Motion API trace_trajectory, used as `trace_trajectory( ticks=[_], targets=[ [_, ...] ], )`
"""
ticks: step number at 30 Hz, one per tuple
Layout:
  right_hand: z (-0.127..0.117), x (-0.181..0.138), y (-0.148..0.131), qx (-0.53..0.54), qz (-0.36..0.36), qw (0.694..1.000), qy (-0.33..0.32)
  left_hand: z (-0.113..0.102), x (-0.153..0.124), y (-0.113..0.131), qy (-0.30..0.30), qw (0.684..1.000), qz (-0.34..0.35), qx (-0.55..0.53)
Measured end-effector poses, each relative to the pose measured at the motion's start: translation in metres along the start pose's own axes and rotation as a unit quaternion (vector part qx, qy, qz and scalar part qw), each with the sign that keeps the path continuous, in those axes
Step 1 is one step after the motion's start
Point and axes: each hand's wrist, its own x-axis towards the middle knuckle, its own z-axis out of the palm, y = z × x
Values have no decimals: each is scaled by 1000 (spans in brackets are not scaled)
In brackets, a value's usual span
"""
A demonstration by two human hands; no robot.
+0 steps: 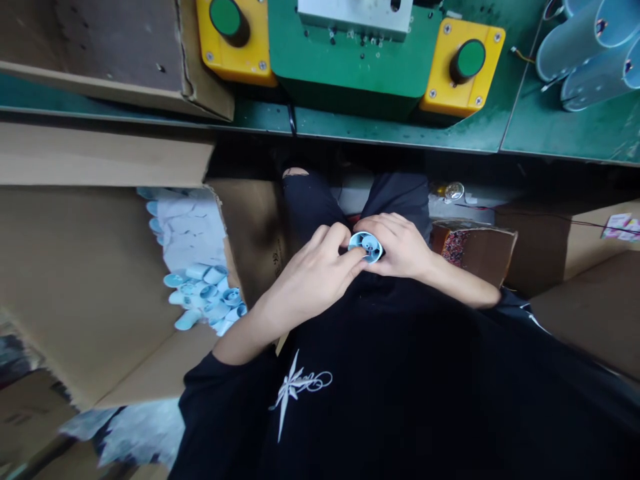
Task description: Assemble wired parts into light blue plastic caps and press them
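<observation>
A short light-blue plastic housing [373, 238], round with ribs and a hub inside its open end, is held over my lap. My right hand [400, 245] wraps around it from the right. From the left, my left hand [320, 267] closes on its rim, thumb tip at the opening and curled fingers against its side. Whether a small part sits between the left fingertips is hidden. Left of my legs, a cardboard box [255, 227] contains many similar light-blue housings [207, 291].
Ahead, a green bench [465, 137] carries a green fixture with yellow boxes bearing green buttons [470, 59]. Larger blue-grey cylinders [570, 50] lie at the far right. An open carton [150, 80] sits at its left. A small box of tiny coloured parts [456, 247] stands right of my legs.
</observation>
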Motion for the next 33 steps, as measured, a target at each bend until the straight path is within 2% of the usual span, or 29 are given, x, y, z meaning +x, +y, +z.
trace_trajectory(
  ticks=[4, 6, 10, 13, 17, 21, 24, 29, 33],
  targets=[
    [-2, 1, 3, 14, -10, 999, 49, 18, 0, -3, 79, 995, -22, -55],
    [-3, 2, 5, 14, -17, 998, 62, 23, 1, -5, 95, 994, -28, -56],
    [-3, 2, 7, 0, -8, 998, 57, 24, 5, -9, 81, 995, -28, -53],
    [-4, 2, 8, -13, -13, 998, 64, 25, 5, -12, 70, 993, -35, -88],
    [-6, 1, 8, -25, -19, 998, 57, 32, 3, -13, 143, 981, -75, -110],
    [-6, 1, 6, -51, -44, 997, 47, 30, 5, -7, 186, 979, -45, -70],
    [-5, 3, 4, -62, -64, 995, 48, 20, 8, 3, 170, 983, -26, -65],
    [-5, 5, 6, -65, -53, 993, 83, 2, 5, 11, 89, 990, -17, -107],
    [-7, 4, 10, -57, -43, 994, 80, -2, -2, 9, 91, 988, -6, -121]
  ],
)
